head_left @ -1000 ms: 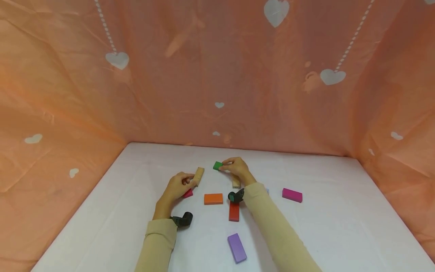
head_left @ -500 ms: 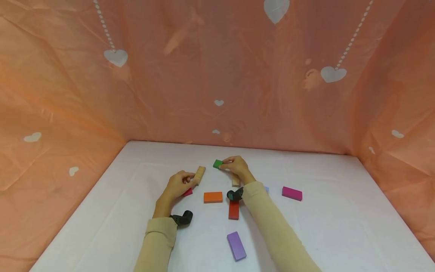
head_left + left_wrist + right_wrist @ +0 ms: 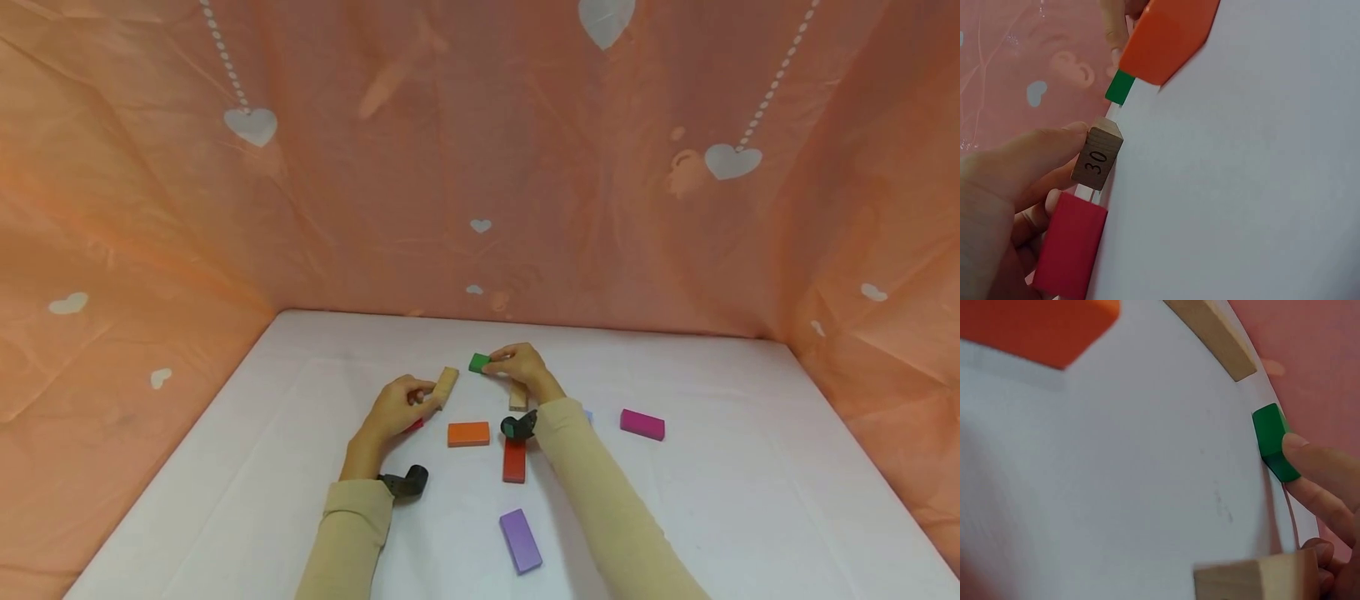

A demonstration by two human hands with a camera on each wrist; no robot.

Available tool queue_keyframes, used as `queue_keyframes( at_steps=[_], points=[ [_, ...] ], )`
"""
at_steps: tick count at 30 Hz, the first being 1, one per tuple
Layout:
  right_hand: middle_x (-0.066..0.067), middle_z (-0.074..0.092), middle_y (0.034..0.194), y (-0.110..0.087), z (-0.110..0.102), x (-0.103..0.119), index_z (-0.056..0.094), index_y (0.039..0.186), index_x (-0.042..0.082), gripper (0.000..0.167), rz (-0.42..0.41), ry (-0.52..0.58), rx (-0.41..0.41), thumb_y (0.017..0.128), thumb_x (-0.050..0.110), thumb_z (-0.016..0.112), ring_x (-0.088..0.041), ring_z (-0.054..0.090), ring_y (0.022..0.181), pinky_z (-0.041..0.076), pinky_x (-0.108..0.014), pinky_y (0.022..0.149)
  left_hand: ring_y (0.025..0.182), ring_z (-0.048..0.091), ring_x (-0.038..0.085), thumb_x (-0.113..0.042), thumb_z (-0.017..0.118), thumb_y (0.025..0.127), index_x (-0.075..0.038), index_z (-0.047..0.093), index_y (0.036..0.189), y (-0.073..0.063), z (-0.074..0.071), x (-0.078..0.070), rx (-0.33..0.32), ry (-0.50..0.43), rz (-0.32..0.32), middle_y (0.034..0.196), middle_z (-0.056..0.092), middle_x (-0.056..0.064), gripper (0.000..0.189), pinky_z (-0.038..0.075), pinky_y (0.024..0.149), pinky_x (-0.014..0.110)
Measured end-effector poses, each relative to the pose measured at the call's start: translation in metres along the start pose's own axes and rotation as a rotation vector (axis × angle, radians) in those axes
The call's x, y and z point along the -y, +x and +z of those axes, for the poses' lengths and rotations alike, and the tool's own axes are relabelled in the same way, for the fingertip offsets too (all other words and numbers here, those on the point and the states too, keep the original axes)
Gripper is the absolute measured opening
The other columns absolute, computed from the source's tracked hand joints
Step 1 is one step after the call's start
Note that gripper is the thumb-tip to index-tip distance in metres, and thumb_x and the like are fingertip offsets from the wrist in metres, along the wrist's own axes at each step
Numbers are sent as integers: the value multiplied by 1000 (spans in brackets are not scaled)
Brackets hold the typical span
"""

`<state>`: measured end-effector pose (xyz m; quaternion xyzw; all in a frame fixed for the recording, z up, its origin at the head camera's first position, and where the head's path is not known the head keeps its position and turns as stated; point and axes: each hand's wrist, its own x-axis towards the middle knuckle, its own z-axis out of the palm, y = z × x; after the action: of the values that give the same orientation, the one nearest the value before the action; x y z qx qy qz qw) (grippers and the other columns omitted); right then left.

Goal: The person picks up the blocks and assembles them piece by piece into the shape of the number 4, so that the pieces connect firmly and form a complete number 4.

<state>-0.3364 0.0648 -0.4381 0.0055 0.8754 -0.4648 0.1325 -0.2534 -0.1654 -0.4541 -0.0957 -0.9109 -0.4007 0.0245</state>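
Observation:
My left hand (image 3: 397,407) pinches the near end of a plain wooden block (image 3: 447,384), which lies slanted on the white table. The number 30 shows on that wooden block's end (image 3: 1095,159) in the left wrist view. A crimson block (image 3: 1069,247) lies just below, partly covered by the hand in the head view. Farther back, my right hand (image 3: 522,367) holds a small green block (image 3: 477,363) between thumb and finger, as the right wrist view shows at the green block's side (image 3: 1270,431). Under the right palm lies a second wooden block (image 3: 518,398).
An orange block (image 3: 468,434) and a red block (image 3: 514,462) lie between the forearms, with a purple block (image 3: 520,542) nearer. To the right sit a magenta block (image 3: 642,424) and a light blue block (image 3: 588,416) mostly behind the sleeve. An orange heart-patterned sheet (image 3: 375,208) surrounds the table.
The left hand has shifted the wooden block slightly to the right, toward the green one. The right hand stays at the green block. The head view has tilted a little.

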Motion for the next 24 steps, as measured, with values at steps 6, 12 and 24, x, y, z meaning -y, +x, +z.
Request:
queue_keyframes(
  at_steps=[6, 12, 24],
  points=[
    [-13, 62, 130, 0, 1, -1, 73, 110, 9, 36, -4, 6, -6, 79, 26, 78, -26, 52, 112, 41, -37, 97, 71, 44, 10, -18, 74, 82, 1, 72, 104, 1, 4, 1, -14, 0, 68, 76, 54, 7, 29, 37, 66, 20],
    [-13, 62, 128, -1, 2, -3, 72, 111, 8, 36, -9, 6, -6, 79, 25, 78, -26, 53, 110, 42, -38, 97, 71, 43, 11, -18, 74, 82, 1, 73, 102, 1, 6, 0, -10, -9, 91, 75, 54, 8, 28, 35, 65, 20],
    [-14, 63, 126, -4, 0, -2, 71, 111, 6, 37, -23, 20, 10, 79, 23, 78, -27, 54, 116, 40, -41, 106, 76, 44, 14, -21, 76, 82, -3, 74, 105, 2, 6, -5, 19, -3, 33, 77, 54, 6, 29, 36, 69, 23]
  ],
)
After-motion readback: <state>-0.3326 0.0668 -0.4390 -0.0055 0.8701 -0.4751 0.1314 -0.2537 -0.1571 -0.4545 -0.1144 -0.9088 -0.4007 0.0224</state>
